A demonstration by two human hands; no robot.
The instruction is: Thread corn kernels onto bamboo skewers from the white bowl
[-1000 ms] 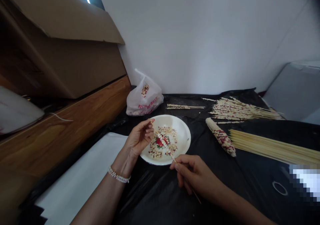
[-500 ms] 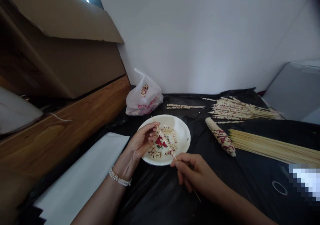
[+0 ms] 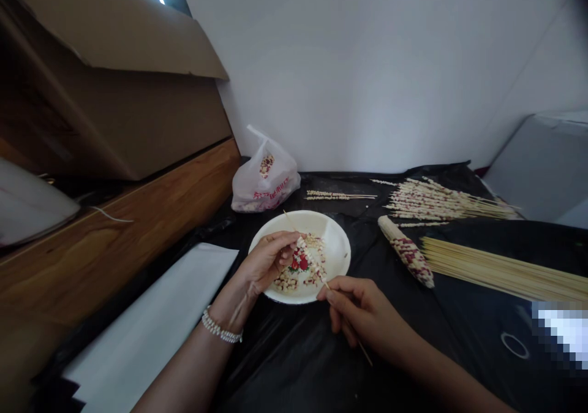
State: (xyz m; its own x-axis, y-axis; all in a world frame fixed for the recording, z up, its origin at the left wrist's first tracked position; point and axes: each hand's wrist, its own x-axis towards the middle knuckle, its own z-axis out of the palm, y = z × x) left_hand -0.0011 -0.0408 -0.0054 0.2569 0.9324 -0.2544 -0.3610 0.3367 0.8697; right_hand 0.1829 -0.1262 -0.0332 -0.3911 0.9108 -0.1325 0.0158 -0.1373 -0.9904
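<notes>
A thin wooden skewer (image 3: 327,284) slants over the bowl, its middle stretch threaded with pale corn kernels (image 3: 312,257). My right hand (image 3: 356,306) pinches it just below the kernels, and its lower end sticks out under the palm. My left hand (image 3: 275,255), with a beaded bracelet at the wrist, has thumb and forefinger closed round the skewer near its upper end. Whether a loose kernel sits between those fingertips I cannot make out. Beneath both hands is a white bowl (image 3: 337,235) with a red flower pattern and loose kernels, partly hidden by my left hand.
Behind the bowl stands a plastic bag (image 3: 271,189) of kernels, beside a few threaded skewers (image 3: 331,195). To the right lie a pile of filled skewers (image 3: 427,201), a half-stripped corn cob (image 3: 407,250) and bare skewers (image 3: 500,269). White paper (image 3: 160,321) lies left, below a cardboard box (image 3: 124,113).
My left fingertips have slid down the skewer toward the kernels, so more of its upper tip shows. My right hand and the skewer have shifted slightly right.
</notes>
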